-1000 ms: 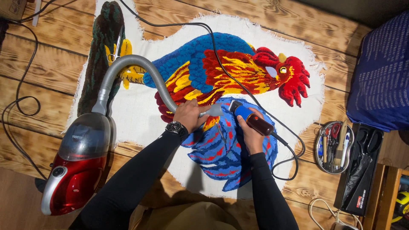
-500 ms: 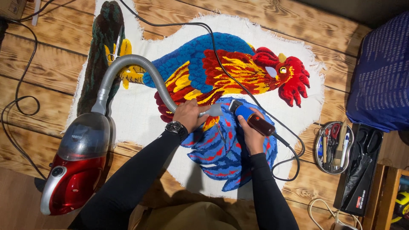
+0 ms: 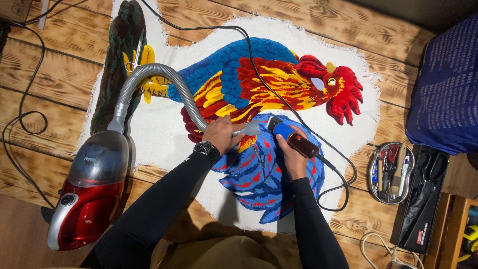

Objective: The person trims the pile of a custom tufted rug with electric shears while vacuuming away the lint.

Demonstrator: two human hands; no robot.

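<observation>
The left hand (image 3: 221, 134) grips the vacuum hose (image 3: 169, 82) nozzle on the rooster rug (image 3: 259, 169); the right hand (image 3: 294, 157) holds the clippers (image 3: 294, 138) beside it.

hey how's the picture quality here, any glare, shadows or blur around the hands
Head view: sharp throughout, evenly lit; left hand on the hose and right hand on the trimmer show no blur; glare on the vacuum dome; arms shadow the rug below; slight wide-angle bend at edges.

Fluffy tufted rug (image 3: 259, 79), rough-grained wood floor (image 3: 59, 74)
</observation>
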